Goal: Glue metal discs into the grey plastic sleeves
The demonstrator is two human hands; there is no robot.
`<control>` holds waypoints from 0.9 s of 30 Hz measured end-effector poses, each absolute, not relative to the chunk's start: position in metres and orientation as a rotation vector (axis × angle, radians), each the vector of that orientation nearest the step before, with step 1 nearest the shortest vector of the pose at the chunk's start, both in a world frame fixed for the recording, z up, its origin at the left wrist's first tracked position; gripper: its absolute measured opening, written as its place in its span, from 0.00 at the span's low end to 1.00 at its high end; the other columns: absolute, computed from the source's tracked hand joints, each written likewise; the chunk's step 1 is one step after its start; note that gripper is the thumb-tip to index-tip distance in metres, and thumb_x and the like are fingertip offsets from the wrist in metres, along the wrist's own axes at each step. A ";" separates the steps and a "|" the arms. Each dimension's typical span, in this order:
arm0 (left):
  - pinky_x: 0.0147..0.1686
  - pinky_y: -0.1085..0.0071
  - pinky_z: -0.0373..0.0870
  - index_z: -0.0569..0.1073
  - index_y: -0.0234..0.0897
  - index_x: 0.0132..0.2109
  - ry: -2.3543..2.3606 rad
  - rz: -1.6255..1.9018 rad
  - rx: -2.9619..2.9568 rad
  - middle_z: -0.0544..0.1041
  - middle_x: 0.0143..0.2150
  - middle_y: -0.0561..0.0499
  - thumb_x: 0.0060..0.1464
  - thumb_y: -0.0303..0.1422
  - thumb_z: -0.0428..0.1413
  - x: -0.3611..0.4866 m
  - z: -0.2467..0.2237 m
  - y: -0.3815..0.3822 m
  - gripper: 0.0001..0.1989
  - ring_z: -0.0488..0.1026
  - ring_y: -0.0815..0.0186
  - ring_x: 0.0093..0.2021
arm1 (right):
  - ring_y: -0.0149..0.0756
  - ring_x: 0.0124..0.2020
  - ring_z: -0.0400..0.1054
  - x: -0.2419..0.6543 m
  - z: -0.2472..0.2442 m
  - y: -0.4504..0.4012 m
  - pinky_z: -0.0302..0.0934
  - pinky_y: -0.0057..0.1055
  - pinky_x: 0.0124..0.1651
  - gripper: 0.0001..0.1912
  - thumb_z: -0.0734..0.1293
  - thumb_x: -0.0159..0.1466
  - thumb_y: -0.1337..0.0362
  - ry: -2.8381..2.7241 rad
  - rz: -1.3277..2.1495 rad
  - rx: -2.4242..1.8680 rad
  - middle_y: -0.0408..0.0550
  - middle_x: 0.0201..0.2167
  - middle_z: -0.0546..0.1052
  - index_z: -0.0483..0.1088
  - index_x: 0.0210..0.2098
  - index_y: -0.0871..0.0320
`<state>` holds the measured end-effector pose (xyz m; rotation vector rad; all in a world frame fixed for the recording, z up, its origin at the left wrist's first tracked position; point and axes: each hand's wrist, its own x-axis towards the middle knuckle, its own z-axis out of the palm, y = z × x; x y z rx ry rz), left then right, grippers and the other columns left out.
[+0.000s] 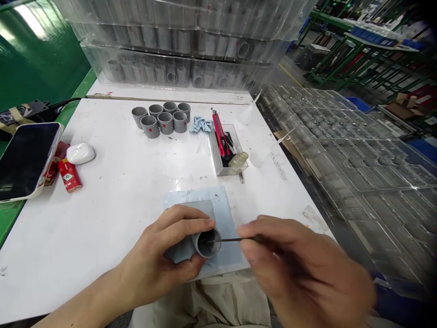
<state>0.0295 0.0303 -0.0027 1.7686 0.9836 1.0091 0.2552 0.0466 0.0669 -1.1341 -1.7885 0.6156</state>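
Note:
My left hand (170, 248) wraps round a grey cylindrical cup (215, 250), its open end tilted toward my right hand. Between thumb and fingers, my right hand (300, 264) pinches a thin dark rod-like tool (230, 239); its tip reaches into the cup's mouth. What the tip touches inside is too dark to tell. Under the cup lies a light blue cloth (223, 205) at the table's front edge, with a flat grey sheet (205, 207) on it.
Several similar grey cups (165, 122) stand farther back, beside a crumpled blue cloth (201, 124). A clear box (221, 171) holds a red utility knife (221, 134) and a small bottle (239, 160). A phone (29, 159) is at left; clear trays (341, 136) stand at right.

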 end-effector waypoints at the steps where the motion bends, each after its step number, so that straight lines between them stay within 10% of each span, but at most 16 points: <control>1: 0.60 0.64 0.77 0.74 0.56 0.67 0.984 1.006 1.764 0.77 0.62 0.50 0.63 0.18 0.61 0.029 -0.003 0.030 0.33 0.77 0.59 0.61 | 0.29 0.21 0.73 0.250 0.065 0.052 0.71 0.25 0.25 0.08 0.73 0.68 0.68 -1.808 0.672 -1.101 0.35 0.26 0.82 0.79 0.42 0.46; 27: 0.62 0.71 0.76 0.67 0.60 0.72 1.096 0.993 1.802 0.81 0.62 0.55 0.63 0.23 0.63 0.029 -0.004 0.030 0.37 0.80 0.64 0.63 | 0.28 0.20 0.72 0.268 0.074 0.050 0.67 0.25 0.23 0.09 0.72 0.68 0.71 -1.935 0.473 -1.088 0.37 0.27 0.81 0.78 0.44 0.50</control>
